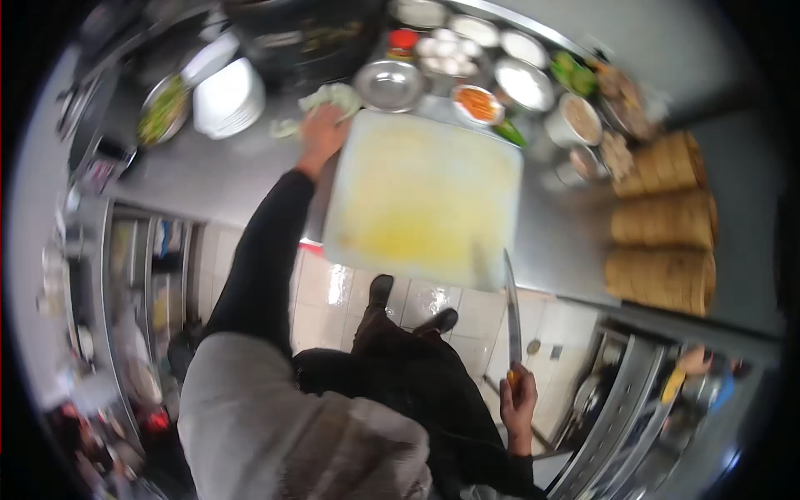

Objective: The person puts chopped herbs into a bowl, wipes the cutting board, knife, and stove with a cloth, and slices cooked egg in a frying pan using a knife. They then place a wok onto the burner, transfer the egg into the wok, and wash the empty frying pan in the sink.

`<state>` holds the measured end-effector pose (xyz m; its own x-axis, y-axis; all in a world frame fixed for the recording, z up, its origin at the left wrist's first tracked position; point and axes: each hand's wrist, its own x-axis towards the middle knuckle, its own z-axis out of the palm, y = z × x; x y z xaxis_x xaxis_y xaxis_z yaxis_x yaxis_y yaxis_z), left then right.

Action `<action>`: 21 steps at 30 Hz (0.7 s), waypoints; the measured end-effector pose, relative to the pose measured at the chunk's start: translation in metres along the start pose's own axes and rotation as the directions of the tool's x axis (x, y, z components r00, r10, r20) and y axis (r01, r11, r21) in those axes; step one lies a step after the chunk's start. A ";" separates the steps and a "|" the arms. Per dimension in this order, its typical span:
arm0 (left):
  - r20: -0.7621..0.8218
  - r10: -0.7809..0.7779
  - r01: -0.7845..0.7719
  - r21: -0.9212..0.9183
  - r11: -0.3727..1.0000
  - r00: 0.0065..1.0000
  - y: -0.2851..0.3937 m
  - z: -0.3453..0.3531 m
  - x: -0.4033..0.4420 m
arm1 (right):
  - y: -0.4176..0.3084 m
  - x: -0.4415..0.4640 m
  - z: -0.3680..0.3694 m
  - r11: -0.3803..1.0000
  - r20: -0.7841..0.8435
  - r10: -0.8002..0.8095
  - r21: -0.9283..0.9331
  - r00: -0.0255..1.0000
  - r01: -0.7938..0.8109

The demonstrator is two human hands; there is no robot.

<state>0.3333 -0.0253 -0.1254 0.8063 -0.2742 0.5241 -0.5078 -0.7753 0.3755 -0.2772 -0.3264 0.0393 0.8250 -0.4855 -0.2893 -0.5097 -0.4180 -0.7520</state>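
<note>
My left hand (323,132) reaches past the far left corner of the cutting board and is closed on pale green leaves (335,97) that look like cabbage; motion blurs the fingertips. A smaller pale piece (286,128) lies just left of that hand. In my right hand (518,400), the fingers wrap the handle of a long knife (512,308) with a yellow-orange grip. Its blade points away from me, with the tip by the near right corner of the white cutting board (425,183). Yellow stains mark the board's surface.
A metal bowl (389,86), eggs (448,53), a bowl of orange shreds (477,105) and a green pepper (508,132) line the board's far side. Stacked white plates (227,96) stand left. Bamboo steamers (662,221) stand right. A large dark pot (304,37) is behind.
</note>
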 end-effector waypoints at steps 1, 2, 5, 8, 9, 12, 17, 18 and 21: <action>-0.055 0.154 -0.156 -0.039 0.987 0.987 -0.019 0.005 -0.022 | -0.001 0.002 0.003 0.999 -0.025 0.015 0.042 1.000 -0.014; -0.143 0.138 -0.145 -0.043 0.989 0.980 -0.023 0.001 -0.053 | 0.004 0.010 0.007 0.998 -0.072 -0.058 0.027 0.996 0.060; 0.063 -0.104 0.112 -0.140 0.984 0.993 -0.093 -0.052 -0.175 | -0.017 0.020 0.002 0.997 -0.075 -0.067 -0.033 0.995 0.064; 0.173 -0.221 0.182 0.218 0.959 0.960 -0.149 -0.148 -0.197 | -0.009 0.048 0.007 0.981 -0.084 -0.193 -0.047 0.978 0.190; 0.179 -0.464 0.372 0.386 0.844 0.868 -0.175 -0.165 -0.200 | -0.010 0.068 0.009 0.948 -0.063 -0.308 -0.110 0.949 0.300; 0.136 -0.491 0.475 0.132 0.870 0.861 -0.179 -0.205 -0.182 | -0.027 0.142 0.040 0.828 -0.069 -0.521 -0.283 0.850 0.484; 0.244 -0.265 0.352 -0.468 0.810 0.933 0.101 -0.240 -0.072 | -0.055 0.267 0.093 0.659 -0.074 -0.717 -0.399 0.693 0.638; 0.217 -0.124 0.221 -0.511 0.831 0.968 0.085 -0.202 -0.062 | -0.059 0.281 0.098 0.658 -0.088 -0.718 -0.409 0.691 0.632; 0.510 -0.075 0.375 -0.517 0.770 0.857 0.107 -0.122 -0.069 | -0.060 0.290 0.100 0.659 -0.102 -0.687 -0.504 0.719 0.558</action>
<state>0.1863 -0.0202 -0.0283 0.8839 -0.4666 0.0311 -0.2451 -0.4055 0.8806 0.0171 -0.3654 -0.0592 0.9189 -0.1398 0.3690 0.0017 -0.9337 -0.3580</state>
